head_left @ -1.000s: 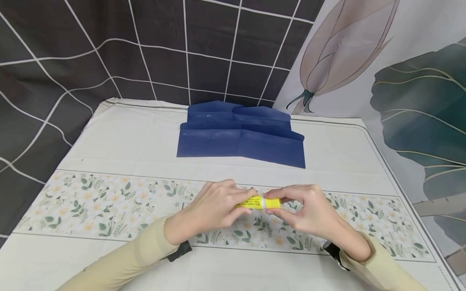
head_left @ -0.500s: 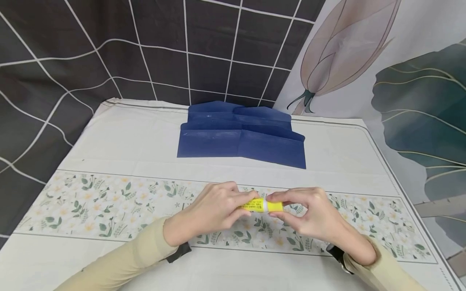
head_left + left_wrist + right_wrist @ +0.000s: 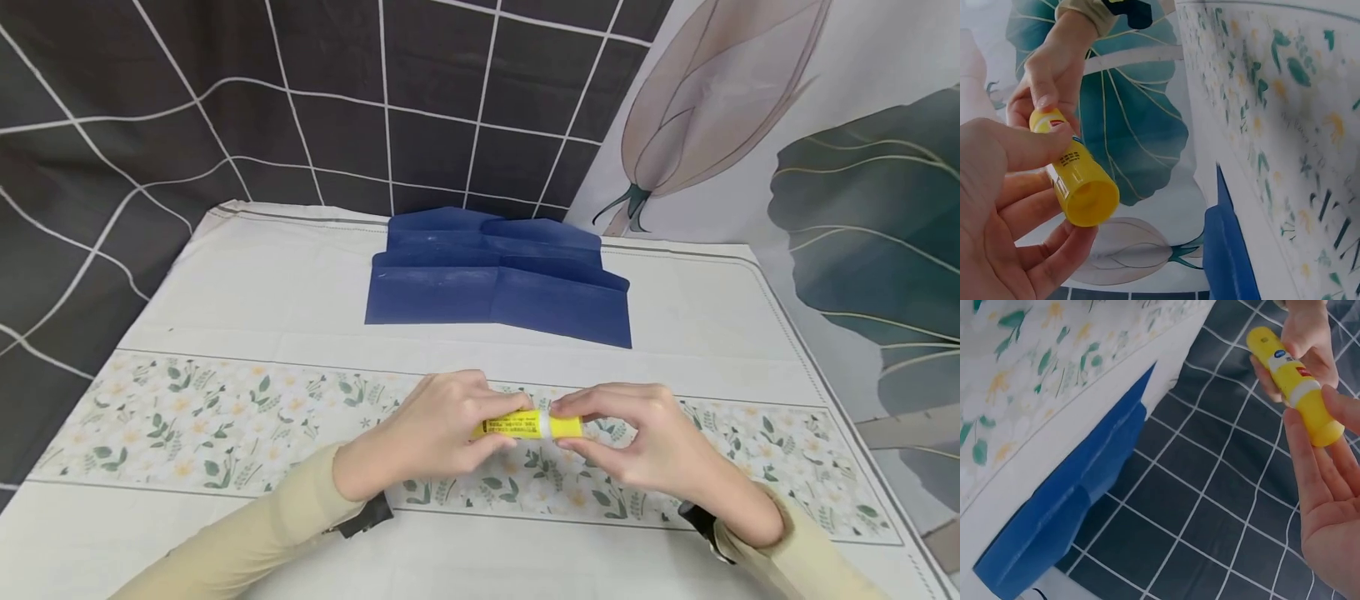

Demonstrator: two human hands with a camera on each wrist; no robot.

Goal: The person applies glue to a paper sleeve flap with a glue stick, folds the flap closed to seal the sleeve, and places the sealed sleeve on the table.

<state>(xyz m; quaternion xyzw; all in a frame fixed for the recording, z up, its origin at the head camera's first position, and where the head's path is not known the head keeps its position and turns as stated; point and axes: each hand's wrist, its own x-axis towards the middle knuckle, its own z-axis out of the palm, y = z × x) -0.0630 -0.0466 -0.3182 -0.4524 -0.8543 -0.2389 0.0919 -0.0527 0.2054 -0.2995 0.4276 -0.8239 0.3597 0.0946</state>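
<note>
A yellow glue stick (image 3: 517, 424) with a white band lies level between my two hands, above the floral strip of the tablecloth. My left hand (image 3: 438, 429) pinches its printed barrel between thumb and fingers. At the other end, the thumb and fingers of my right hand (image 3: 648, 433) grip the yellow cap (image 3: 566, 427). The cap sits against the white band, with no gap visible. In the left wrist view, the hollow base of the glue stick (image 3: 1082, 181) faces the camera. The right wrist view shows the glue stick (image 3: 1288, 372) held from both ends.
Several dark blue envelopes (image 3: 431, 296) with raised flaps lie in overlapping rows at the back of the table (image 3: 247, 275). Behind them hangs a dark cloth (image 3: 435, 142) with white grid lines. A flower-printed curtain (image 3: 720, 208) hangs at the right.
Both hands keep hold of the glue stick. The right hand and cap have shifted slightly right. More of the printed barrel shows between the left thumb and fingers.
</note>
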